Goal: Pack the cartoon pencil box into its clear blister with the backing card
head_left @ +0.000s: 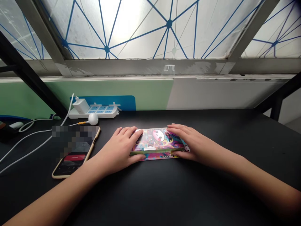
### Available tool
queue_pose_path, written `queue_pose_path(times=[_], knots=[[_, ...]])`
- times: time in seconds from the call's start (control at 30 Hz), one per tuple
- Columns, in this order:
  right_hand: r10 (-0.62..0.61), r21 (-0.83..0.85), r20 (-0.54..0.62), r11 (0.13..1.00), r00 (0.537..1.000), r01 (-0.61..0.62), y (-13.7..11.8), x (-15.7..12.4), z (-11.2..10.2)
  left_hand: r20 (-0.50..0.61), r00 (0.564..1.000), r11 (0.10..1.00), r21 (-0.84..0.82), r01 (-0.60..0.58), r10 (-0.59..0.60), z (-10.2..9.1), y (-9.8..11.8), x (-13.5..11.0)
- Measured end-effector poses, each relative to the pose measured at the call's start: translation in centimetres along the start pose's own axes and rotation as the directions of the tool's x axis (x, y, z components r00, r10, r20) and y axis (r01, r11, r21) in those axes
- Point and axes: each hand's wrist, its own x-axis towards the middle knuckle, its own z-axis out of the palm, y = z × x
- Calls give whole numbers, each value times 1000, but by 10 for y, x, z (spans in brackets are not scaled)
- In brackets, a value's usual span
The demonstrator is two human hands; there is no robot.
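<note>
Box (158, 142), one, printed, on the worktop (164, 196), right of the phone (70, 169). Left hand (121, 147): grip closed about the end nearer the phone. Right hand (193, 142): grip likewise closed, end farther from the phone. Handling, as judged: best with pressure even from both ends, box level, white tab (150, 148) uncovered.

The left hand (124, 146) and the right hand (191, 142) hold the colourful box (152, 139), one hand at each end, on the black table (150, 194). A lit phone (74, 160) lies to the left of the box. Behind the phone is a power strip (102, 110), in which a white plug (81, 106) is inserted; the window (138, 25) is above.
</note>
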Motion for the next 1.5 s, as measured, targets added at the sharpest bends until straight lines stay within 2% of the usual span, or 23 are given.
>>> queue_pose_path(times=[0.17, 0.37, 0.57, 0.67, 0.83, 0.97, 1.07, 1.2, 1.33, 1.43, 1.5], knots=[[67, 128, 52, 989, 996, -73, 6, 0, -1, -19, 999, 999, -7, -34, 34, -1, 1, -1], [59, 141, -61, 989, 996, -50, 2, 3, -3, -129, 989, 995, 69, -68, 76, -4, 3, -2], [18, 107, -117, 994, 993, -6, 1, 5, 4, -166, 982, 994, 74, -80, 91, -2, 2, 0], [40, 119, -152, 993, 988, -22, -1, 6, 9, -183, 979, 994, 75, -80, 93, -1, 3, 0], [76, 189, -127, 981, 989, -51, -2, 9, 13, -122, 989, 996, -17, -91, 88, -4, -5, 2], [87, 269, -59, 961, 994, -68, 2, 10, 13, -4, 999, 995, -87, -44, 44, -9, -22, 2], [98, 291, -35, 953, 995, -84, 7, 10, 12, 36, 999, 989, -146, -10, 16, -10, -31, 1], [88, 231, -65, 970, 994, -71, 12, 9, 9, -54, 998, 988, -152, -40, 32, -5, -28, 3], [44, 76, -198, 997, 979, -29, 14, 7, -1, -214, 974, 994, -65, -88, 72, 0, -21, 5], [132, 10, -321, 991, 938, -136, 18, 6, -11, -295, 948, 993, 16, -118, 117, 0, -17, 5], [205, 21, -348, 977, 915, -211, 22, 5, -16, -334, 932, 990, 69, -123, 139, 1, -14, 4]])
